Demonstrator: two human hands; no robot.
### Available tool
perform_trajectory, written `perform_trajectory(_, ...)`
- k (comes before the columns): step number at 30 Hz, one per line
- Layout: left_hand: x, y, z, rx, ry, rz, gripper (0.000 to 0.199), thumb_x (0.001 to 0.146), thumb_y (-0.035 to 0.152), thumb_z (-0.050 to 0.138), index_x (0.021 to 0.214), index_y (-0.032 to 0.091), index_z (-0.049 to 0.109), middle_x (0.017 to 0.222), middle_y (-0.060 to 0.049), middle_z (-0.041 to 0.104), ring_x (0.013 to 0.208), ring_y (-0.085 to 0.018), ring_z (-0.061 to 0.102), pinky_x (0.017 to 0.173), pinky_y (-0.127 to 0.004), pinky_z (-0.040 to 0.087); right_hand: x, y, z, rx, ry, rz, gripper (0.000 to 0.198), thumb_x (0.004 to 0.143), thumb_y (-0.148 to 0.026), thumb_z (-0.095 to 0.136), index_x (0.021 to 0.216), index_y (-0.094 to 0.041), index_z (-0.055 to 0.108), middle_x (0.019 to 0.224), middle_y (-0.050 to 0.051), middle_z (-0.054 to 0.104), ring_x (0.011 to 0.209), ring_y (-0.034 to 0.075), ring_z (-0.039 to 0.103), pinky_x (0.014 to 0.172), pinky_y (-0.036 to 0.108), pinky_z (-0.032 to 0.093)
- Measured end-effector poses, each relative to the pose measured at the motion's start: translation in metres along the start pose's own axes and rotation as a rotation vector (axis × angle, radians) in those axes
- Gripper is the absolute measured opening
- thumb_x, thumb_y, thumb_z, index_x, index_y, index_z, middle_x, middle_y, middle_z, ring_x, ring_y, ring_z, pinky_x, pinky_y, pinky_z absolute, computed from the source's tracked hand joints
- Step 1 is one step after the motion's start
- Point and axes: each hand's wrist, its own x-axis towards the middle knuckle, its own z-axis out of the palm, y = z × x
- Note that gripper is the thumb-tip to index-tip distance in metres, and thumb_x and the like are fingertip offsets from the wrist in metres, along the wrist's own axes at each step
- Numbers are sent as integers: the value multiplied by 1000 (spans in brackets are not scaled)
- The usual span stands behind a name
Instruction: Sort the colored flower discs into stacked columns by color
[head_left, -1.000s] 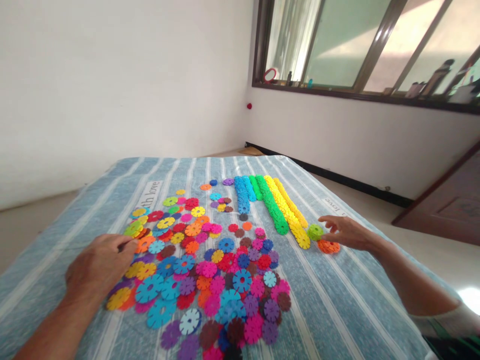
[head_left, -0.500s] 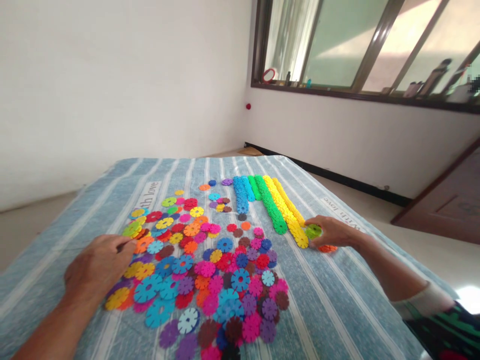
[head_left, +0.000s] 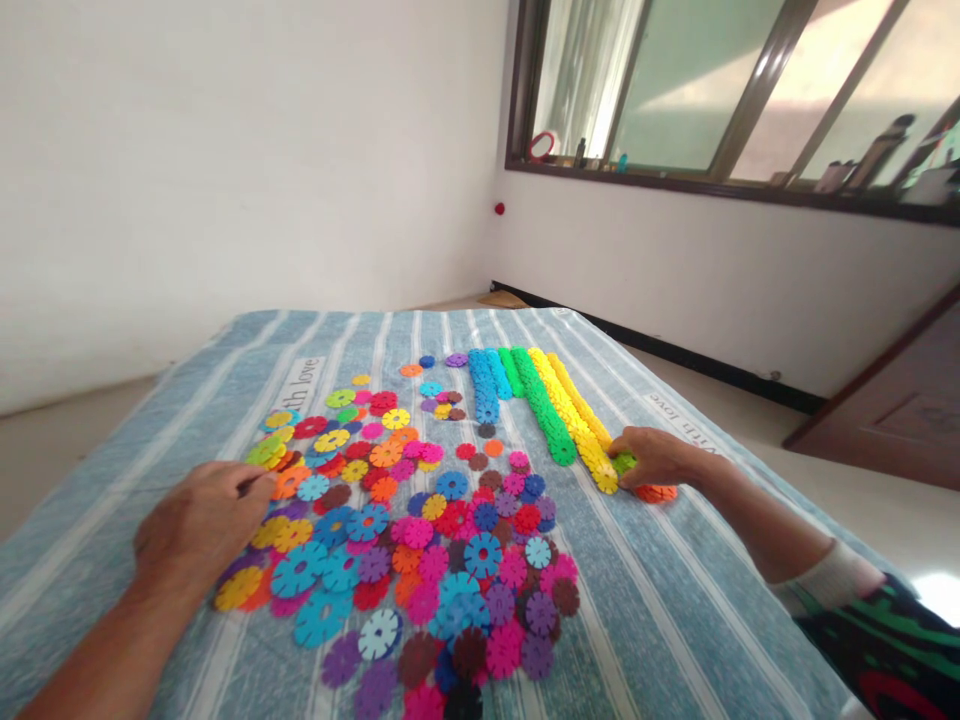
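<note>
Near the right edge of the striped cloth (head_left: 675, 600), the right hand (head_left: 651, 458) grips green discs (head_left: 624, 463) between thumb and fingers beside the yellow row (head_left: 572, 415); toward the left edge, the left hand (head_left: 204, 515) curls at the mixed pile (head_left: 409, 532), whether holding anything I cannot tell.

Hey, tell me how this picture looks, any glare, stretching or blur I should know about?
Head view: glare washes out the floor at the right edge, and a diagonal band of light crosses the window; head view: the tall bottle on the sill leans outward, probably wide-angle distortion; head view: the notched discs keep readable outlines, but fine detail is soft.
</note>
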Motion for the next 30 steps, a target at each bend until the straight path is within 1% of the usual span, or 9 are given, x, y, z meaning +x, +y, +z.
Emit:
perform_trajectory(3, 0, 1, -2, -12, -22, 2, 45, 86, 38, 32, 100, 16, 69, 118, -12, 61, 106, -28, 57, 85, -37, 48, -1, 1, -1, -14, -16, -32, 42, 66, -34, 63, 107, -25, 68, 95, 6, 68, 88, 25, 61, 71, 29, 41)
perform_trajectory(7, -1, 3, -3, -11, -19, -11, 46, 85, 40, 32, 100, 17, 69, 118, -11, 61, 104, -27, 58, 83, -37, 49, -4, 2, -2, 5, -21, -32, 43, 67, -33, 62, 109, -24, 68, 94, 6, 68, 88, 25, 61, 73, 31, 43)
perform_trajectory(13, 1, 3, -1, 3, 27, 8, 42, 85, 39, 35, 95, 20, 71, 113, -9, 64, 99, -25, 60, 78, -35, 50, -5, 4, 1, 26, -13, -8, 41, 66, -30, 63, 107, -25, 68, 99, 6, 67, 89, 25, 61, 75, 31, 44)
perform_trajectory(17, 0, 3, -3, -12, -1, -11, 46, 84, 40, 34, 99, 17, 71, 117, -11, 62, 102, -27, 59, 82, -36, 49, -5, 4, 5, 41, 7, 1, 41, 66, -28, 63, 107, -24, 68, 102, 7, 66, 90, 25, 61, 78, 32, 45)
perform_trajectory(20, 0, 4, -4, -20, -4, -18, 45, 84, 39, 35, 100, 16, 70, 118, -12, 62, 100, -27, 59, 81, -37, 50, -6, 2, 6, 43, 8, 19, 41, 65, -26, 62, 105, -22, 69, 106, 9, 64, 93, 26, 61, 80, 33, 45)
perform_trajectory(23, 0, 4, -3, -11, 18, -11, 43, 83, 38, 37, 98, 18, 71, 115, -11, 64, 97, -27, 60, 78, -36, 50, -9, 1, 3, 103, 23, 32, 49, 65, -27, 63, 114, -22, 65, 111, 9, 63, 98, 26, 60, 85, 34, 45)
perform_trajectory(26, 1, 2, -2, -8, 24, 6, 43, 84, 39, 36, 97, 19, 71, 113, -10, 64, 96, -25, 61, 79, -35, 50, -19, 5, -3, 245, 43, 34, 57, 68, -34, 64, 123, -21, 58, 115, 9, 63, 101, 25, 59, 87, 34, 45)
perform_trajectory(28, 1, 2, -2, -6, 9, 4, 44, 85, 39, 35, 98, 18, 71, 114, -10, 63, 97, -25, 60, 81, -35, 49, -29, 10, -6, 299, 54, 62, 62, 69, -38, 65, 127, -20, 55, 117, 10, 62, 103, 25, 59, 88, 35, 45)
perform_trajectory(30, 0, 2, -2, -6, -6, 0, 45, 85, 39, 34, 100, 17, 71, 116, -11, 62, 99, -26, 60, 81, -35, 49, -41, 15, -5, 308, 51, 107, 71, 66, -40, 68, 131, -20, 51, 121, 11, 60, 104, 26, 59, 89, 35, 45)
